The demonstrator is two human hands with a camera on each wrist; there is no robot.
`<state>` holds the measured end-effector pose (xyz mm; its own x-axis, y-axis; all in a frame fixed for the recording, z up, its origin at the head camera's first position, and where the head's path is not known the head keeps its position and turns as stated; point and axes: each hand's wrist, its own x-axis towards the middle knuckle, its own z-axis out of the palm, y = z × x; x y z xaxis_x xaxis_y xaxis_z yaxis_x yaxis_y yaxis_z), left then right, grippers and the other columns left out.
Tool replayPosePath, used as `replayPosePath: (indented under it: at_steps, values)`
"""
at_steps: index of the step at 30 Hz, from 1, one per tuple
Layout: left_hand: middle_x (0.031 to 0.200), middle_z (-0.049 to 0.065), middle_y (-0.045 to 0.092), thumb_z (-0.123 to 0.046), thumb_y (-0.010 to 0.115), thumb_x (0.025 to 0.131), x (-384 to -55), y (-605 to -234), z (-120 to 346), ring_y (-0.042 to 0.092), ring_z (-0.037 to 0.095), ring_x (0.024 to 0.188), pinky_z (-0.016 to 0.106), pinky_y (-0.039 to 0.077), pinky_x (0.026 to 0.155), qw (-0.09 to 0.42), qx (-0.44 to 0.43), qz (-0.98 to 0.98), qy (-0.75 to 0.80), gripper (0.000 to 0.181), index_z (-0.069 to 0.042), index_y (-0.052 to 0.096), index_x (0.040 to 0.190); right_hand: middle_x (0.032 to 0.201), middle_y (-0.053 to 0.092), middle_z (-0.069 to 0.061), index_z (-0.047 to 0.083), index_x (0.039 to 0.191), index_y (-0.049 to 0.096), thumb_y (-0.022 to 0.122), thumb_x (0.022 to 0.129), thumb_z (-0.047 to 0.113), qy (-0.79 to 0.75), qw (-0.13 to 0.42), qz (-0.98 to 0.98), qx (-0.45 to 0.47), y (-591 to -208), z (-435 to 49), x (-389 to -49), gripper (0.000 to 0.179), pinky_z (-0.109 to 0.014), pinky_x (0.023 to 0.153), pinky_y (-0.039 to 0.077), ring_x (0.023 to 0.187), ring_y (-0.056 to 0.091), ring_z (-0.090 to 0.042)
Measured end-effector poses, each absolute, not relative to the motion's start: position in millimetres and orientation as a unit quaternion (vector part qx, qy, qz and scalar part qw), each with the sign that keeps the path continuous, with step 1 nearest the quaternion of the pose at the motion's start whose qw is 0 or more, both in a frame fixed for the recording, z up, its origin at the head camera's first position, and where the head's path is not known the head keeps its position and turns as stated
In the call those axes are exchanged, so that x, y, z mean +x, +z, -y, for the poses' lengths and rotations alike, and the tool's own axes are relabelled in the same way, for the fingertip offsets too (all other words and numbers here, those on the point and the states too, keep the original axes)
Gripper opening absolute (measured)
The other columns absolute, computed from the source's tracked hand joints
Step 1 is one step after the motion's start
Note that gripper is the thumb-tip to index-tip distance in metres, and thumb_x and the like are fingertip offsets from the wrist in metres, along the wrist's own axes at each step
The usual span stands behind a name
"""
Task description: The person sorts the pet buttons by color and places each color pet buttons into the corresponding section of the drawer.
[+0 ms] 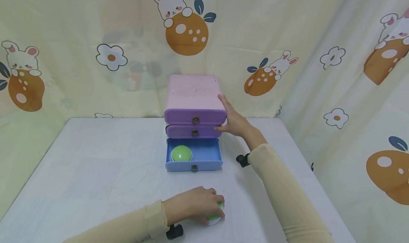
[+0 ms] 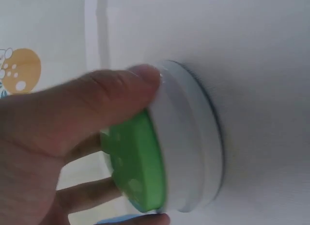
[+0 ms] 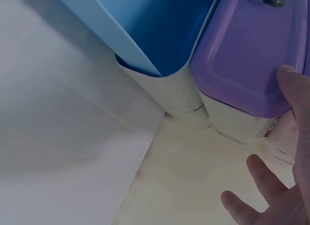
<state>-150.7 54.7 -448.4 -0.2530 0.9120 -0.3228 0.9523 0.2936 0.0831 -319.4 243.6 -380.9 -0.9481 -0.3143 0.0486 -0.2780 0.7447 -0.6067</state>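
My left hand (image 1: 196, 204) grips a round push button (image 2: 179, 137) with a green dome and white base, low over or on the table; thumb and fingers go round its sides. Behind it stands a small drawer cabinet (image 1: 193, 92) with a pink top, two purple drawers (image 1: 179, 131) pushed in and a blue bottom drawer (image 1: 207, 166) pulled out. A second green button (image 1: 181, 153) sits in the left part of the blue drawer. My right hand (image 1: 235, 121) rests against the cabinet's right side, fingers spread, its thumb touching the middle drawer's front.
A white cloth covers the table (image 1: 105, 157). Behind and to the right hang patterned curtains (image 1: 134, 30) close to the table's edges. Each drawer front carries a small metal ring pull (image 1: 194, 168). Dark wrist mounts (image 1: 174, 232) stick out below both sleeves.
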Motion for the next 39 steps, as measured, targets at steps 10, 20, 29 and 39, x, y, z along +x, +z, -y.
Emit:
replayPosePath:
  at_steps: [10, 20, 29, 39]
  values:
    - [0.125, -0.014, 0.054, -0.039, 0.080, 0.072, -149.3, -442.9, -61.7, 0.056, 0.008, 0.105, 0.024, 0.052, 0.080, 0.159, 0.582, -0.793, -0.085, 0.053, -0.046, 0.060, 0.120, 0.161, 0.001, 0.006, 0.044, 0.147, -0.008, 0.084, 0.072, 0.022, -0.323, 0.027, -0.933, -0.157, -381.7, -244.2, -320.4, 0.121, -0.058, 0.114, 0.023, 0.146, 0.017, -0.025]
    - [0.130, -0.014, 0.052, -0.036, 0.080, 0.072, -145.9, -446.2, -59.6, 0.055, 0.006, 0.111, 0.024, 0.053, 0.083, 0.163, 0.569, -0.802, -0.079, 0.054, -0.046, 0.059, 0.121, 0.161, 0.001, 0.005, 0.044, 0.148, -0.009, 0.083, 0.072, 0.023, -0.322, 0.027, -0.933, -0.158, -381.9, -243.2, -319.3, 0.121, -0.058, 0.114, 0.023, 0.146, 0.016, -0.026]
    - [0.132, -0.015, 0.052, -0.037, 0.078, 0.074, -142.8, -453.8, -53.6, 0.053, 0.006, 0.113, 0.021, 0.053, 0.079, 0.126, 0.575, -0.805, -0.073, 0.052, -0.047, 0.058, 0.122, 0.161, 0.001, 0.005, 0.044, 0.148, -0.010, 0.083, 0.073, 0.023, -0.317, 0.027, -0.935, -0.159, -382.2, -243.4, -319.8, 0.121, -0.058, 0.113, 0.024, 0.146, 0.017, -0.027]
    - [0.136, -0.012, 0.051, -0.038, 0.071, 0.082, -137.1, -453.3, -48.3, 0.053, 0.015, 0.118, 0.024, 0.056, 0.071, 0.096, 0.567, -0.815, -0.067, 0.045, -0.046, 0.057, 0.124, 0.161, -0.001, 0.004, 0.045, 0.147, -0.012, 0.083, 0.073, 0.024, -0.310, 0.029, -0.938, -0.154, -381.7, -244.4, -319.7, 0.122, -0.059, 0.113, 0.025, 0.146, 0.018, -0.028]
